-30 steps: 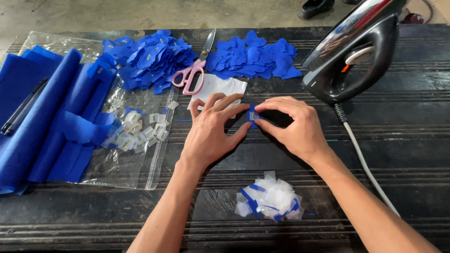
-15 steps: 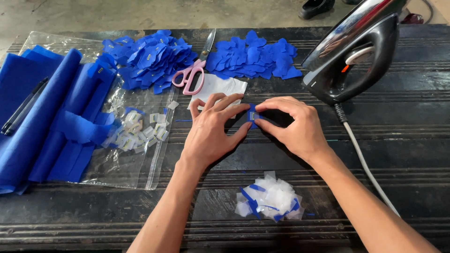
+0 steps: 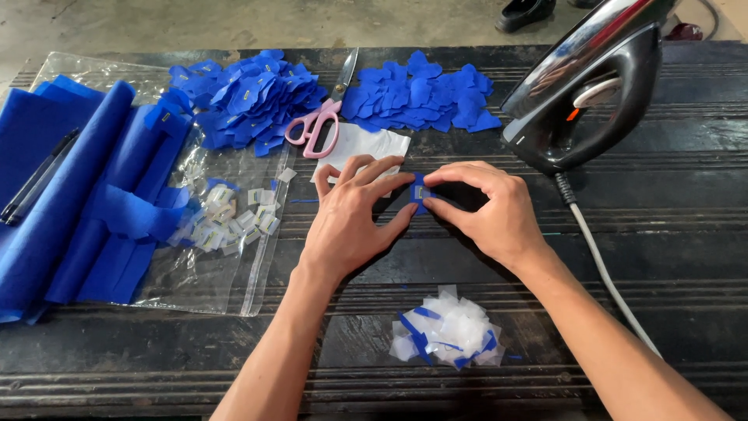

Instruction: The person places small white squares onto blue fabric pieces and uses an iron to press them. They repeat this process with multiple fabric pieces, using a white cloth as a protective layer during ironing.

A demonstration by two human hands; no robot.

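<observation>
we see the left hand [image 3: 351, 222] and right hand [image 3: 487, 210] together, fingertips pinching a small blue piece [image 3: 420, 192] at mid-table. a clear plastic bag [image 3: 218, 265] of small white labels [image 3: 226, 218] lies left; white-and-blue scraps [image 3: 448, 337] lie near.

Nothing has visibly moved: both hands [image 3: 425, 206] still pinch the small blue piece [image 3: 421, 192].

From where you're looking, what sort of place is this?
Probably a small sewing or craft workshop: an iron stands on the dark worktable, beside pink-handled scissors and piles of cut blue fabric pieces.
</observation>
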